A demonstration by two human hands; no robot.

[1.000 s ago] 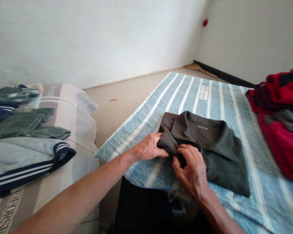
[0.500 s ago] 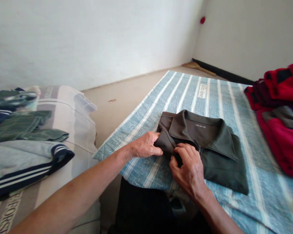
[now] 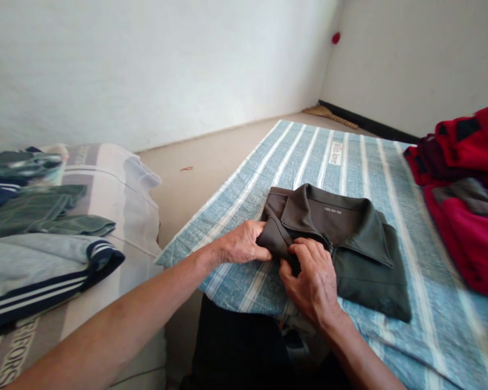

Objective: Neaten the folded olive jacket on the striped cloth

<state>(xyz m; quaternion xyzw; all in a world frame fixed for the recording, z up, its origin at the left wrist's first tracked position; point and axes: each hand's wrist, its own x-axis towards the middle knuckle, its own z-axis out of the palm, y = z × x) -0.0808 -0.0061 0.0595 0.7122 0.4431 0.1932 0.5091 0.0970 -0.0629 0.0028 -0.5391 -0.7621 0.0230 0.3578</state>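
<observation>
A dark olive collared shirt (image 3: 370, 279) lies folded into a rough rectangle, its collar at the far side and a zip at the neck. Pale size print shows inside the collar. My left hand (image 3: 246, 242) pinches the folded-over left edge between thumb and fingers. Against the same folded part, lower and to the right, my right hand (image 3: 312, 276) closes its bent fingers on the fabric beside the zip. Its fingertips are partly hidden in the cloth. Under the shirt is a blue and white striped cloth (image 3: 244, 187) with a small printed label.
Red and dark folded clothes (image 3: 467, 227) are stacked at the right. On the left, a bed-like surface with a printed cover (image 3: 122, 179) holds green trousers (image 3: 44, 208) and a grey garment with navy striped trim (image 3: 40, 271). A straw broom (image 3: 333, 115) lies by the wall.
Almost nothing differs. My right hand has shifted very slightly left on the fabric, and the view has moved a little. My left hand keeps its pinch.
</observation>
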